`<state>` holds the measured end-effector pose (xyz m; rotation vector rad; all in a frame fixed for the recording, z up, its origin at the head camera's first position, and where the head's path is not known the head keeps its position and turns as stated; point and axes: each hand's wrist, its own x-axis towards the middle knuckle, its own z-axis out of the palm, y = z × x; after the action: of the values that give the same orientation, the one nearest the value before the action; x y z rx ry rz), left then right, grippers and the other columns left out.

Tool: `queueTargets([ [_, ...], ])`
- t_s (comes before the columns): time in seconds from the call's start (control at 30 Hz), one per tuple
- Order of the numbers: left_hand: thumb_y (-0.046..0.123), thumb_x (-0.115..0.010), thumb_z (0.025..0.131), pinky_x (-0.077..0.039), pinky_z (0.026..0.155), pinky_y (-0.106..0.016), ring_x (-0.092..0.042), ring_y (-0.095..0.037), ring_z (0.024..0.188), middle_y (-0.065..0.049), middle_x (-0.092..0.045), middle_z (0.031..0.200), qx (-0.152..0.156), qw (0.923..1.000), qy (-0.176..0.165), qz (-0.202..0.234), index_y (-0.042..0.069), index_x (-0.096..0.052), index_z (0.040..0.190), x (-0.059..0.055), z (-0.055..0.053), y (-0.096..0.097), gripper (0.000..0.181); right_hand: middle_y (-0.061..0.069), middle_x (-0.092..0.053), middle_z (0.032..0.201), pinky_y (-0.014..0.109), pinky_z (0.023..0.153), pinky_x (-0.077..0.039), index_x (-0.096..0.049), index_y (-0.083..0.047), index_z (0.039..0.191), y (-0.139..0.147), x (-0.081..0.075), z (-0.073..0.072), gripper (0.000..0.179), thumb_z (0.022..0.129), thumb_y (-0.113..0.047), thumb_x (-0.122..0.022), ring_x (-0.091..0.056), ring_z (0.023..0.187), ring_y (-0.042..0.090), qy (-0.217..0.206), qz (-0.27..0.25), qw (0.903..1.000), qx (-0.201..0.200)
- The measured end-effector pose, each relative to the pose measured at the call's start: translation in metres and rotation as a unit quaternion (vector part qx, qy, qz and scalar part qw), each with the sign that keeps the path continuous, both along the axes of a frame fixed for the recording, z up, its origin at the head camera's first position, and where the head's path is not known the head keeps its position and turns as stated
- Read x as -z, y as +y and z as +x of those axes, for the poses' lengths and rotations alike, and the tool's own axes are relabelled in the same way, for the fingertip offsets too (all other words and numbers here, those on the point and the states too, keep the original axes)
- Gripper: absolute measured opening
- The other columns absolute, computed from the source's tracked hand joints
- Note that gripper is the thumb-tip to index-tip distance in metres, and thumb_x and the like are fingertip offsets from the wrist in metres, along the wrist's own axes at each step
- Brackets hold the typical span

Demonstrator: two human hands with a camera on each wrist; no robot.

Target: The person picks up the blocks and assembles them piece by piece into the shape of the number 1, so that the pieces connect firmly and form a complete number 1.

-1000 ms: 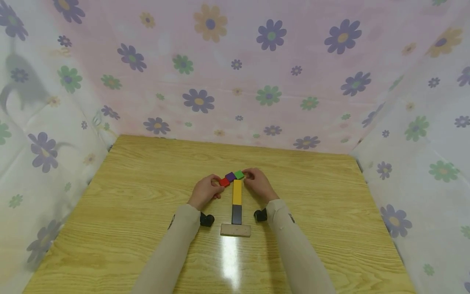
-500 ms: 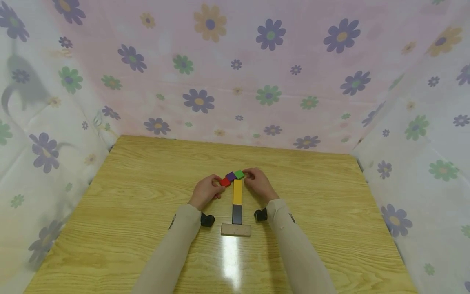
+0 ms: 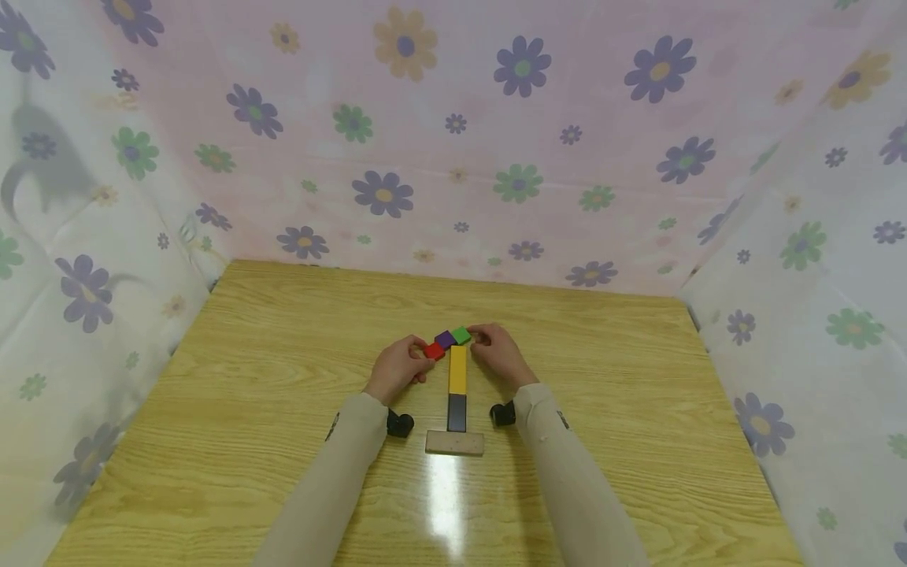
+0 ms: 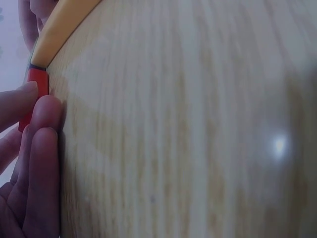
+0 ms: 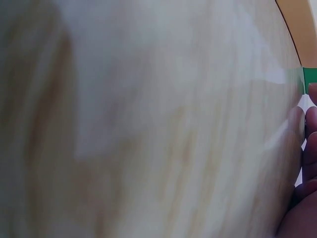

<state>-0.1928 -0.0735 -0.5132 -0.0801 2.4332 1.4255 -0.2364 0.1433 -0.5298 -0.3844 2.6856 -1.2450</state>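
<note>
In the head view a red block [image 3: 434, 351], a purple block [image 3: 445, 339] and a green block [image 3: 461, 335] form a slanting row. My left hand [image 3: 397, 368] pinches the red block between thumb and fingers, seen close up in the left wrist view. At the row's other end my right hand [image 3: 501, 354] holds the green block [image 5: 310, 79] by its right side, fingers curled. Below the row a long yellow block [image 3: 457, 370] lies end to end with a black block [image 3: 457, 413]. A natural wood block [image 3: 455, 443] lies crosswise at the bottom of this column.
Everything lies on a wood-grain table [image 3: 283, 315]. Flower-patterned cloth [image 3: 453, 157] hangs behind it and on both sides. A dark wrist camera [image 3: 400, 425] sits under the left sleeve, and another wrist camera [image 3: 503, 414] under the right.
</note>
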Motion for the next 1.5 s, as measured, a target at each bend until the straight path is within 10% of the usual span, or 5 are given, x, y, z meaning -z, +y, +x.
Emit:
queueTargets([
  [1.5, 0.023, -0.066, 0.08, -0.046, 0.059, -0.028, -0.06, -0.015, 0.056, -0.001, -0.061, 0.076, 0.002, 1.0, 0.008, 0.001, 0.013, -0.052, 0.111, 0.0016, 0.0015, -0.0008, 0.036, 0.004, -0.054, 0.097, 0.034, 0.076, -0.041, -0.06, -0.008, 0.113, 0.0006, 0.0035, 0.0004, 0.029, 0.084, -0.011, -0.056, -0.048, 0.085, 0.017, -0.006, -0.008, 0.9998, 0.018],
])
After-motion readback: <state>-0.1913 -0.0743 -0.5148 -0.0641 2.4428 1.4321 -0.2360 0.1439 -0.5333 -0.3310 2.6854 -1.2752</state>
